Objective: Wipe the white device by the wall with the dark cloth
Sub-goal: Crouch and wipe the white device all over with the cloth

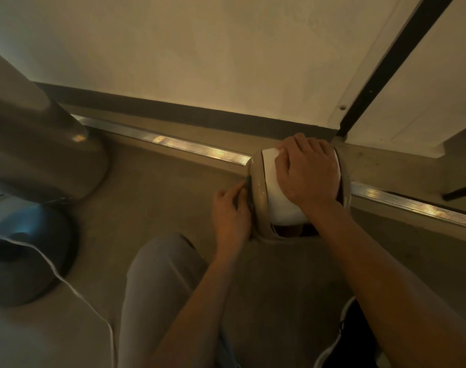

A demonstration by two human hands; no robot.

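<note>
The white device [279, 205], rounded with a beige rim, stands on the floor close to the wall. My right hand [306, 176] lies over its top with the fingers curled round the upper edge, holding it. My left hand [230, 211] is at the device's left side and pinches the dark cloth [247, 192] against the beige rim. Only a narrow strip of the cloth shows between my fingers and the rim.
A metal floor strip [178, 143] runs along the wall's dark skirting. A large grey rounded object [40, 144] and a dark round base [27, 251] with a white cable [67, 285] stand at the left. My knee [168, 274] is below the hands; a dark shoe [351, 338] is bottom right.
</note>
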